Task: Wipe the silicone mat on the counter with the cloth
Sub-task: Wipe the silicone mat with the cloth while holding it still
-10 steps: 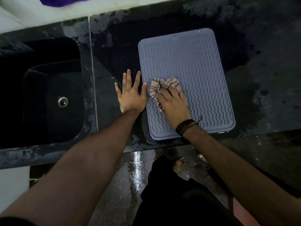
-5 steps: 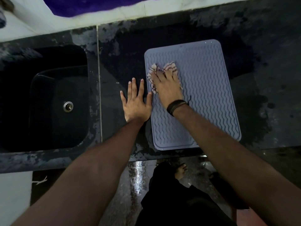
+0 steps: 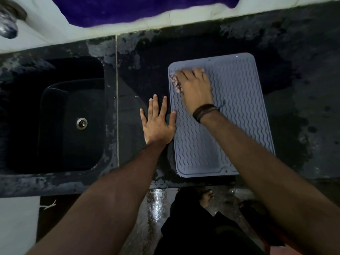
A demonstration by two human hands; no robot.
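Head view. The grey rectangular silicone mat with a wavy ribbed surface (image 3: 237,115) lies flat on the dark, mottled stone table (image 3: 303,89), with its near short edge close to the table's front edge. The right hand (image 3: 195,87) rests palm down at the mat's far left corner, pressing the crumpled striped cloth (image 3: 175,83) against the mat. Its fingers (image 3: 184,74) are extended and lie close together over the cloth. A dark corded band (image 3: 204,112) circles the right wrist.

The left hand (image 3: 158,122) lies flat on the table just beside the mat's left edge; its fingers (image 3: 152,105) are straight and spread apart, and the thumb touches the mat's rim.

Left of the hands, a black rectangular sink basin (image 3: 55,116) with a metal drain (image 3: 81,123) is set into the table. A white tiled ledge (image 3: 55,34) runs behind it, bearing a purple fabric (image 3: 139,10) cut off by the top edge. A metal tap fitting (image 3: 7,23) sits at the upper left, blurred and only partly in frame.

Most of the cloth is hidden beneath the right hand; only a strip shows at its left side. The right forearm covers part of the mat's near right corner. Below the table's front edge, a wet floor (image 3: 154,208) and a bare foot (image 3: 207,198) are dimly visible.
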